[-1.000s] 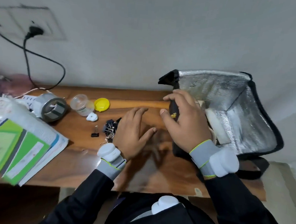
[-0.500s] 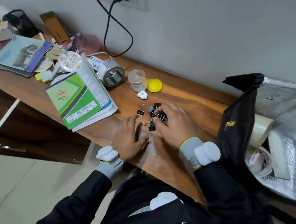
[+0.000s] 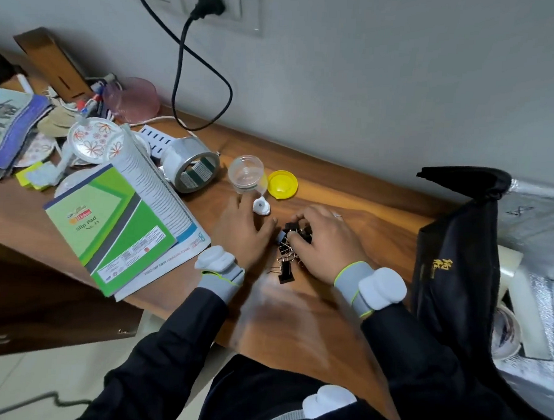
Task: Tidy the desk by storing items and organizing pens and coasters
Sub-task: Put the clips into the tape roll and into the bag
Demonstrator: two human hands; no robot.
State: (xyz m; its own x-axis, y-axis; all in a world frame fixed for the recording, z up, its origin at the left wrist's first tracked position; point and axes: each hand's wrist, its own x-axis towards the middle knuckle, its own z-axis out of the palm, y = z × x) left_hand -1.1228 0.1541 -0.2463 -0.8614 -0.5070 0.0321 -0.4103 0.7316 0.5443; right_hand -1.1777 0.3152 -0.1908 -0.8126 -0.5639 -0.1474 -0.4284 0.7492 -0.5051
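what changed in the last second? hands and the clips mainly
The right hand let go of the black bag, moved left and now curls its fingers round the binder clips. The left hand shifted to the pile's left side, flat on the desk. The clear container, yellow lid, tape roll and slip pad stayed put.

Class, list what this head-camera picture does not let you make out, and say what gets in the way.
1. Head view, binder clips: the right hand covers part of the pile, so their number and its grip are unclear.
2. Head view, insulated bag: the right edge cuts it off.
3. Head view, green slip pad: lower print too small.
4. Head view, pens: blurred, too small to count.
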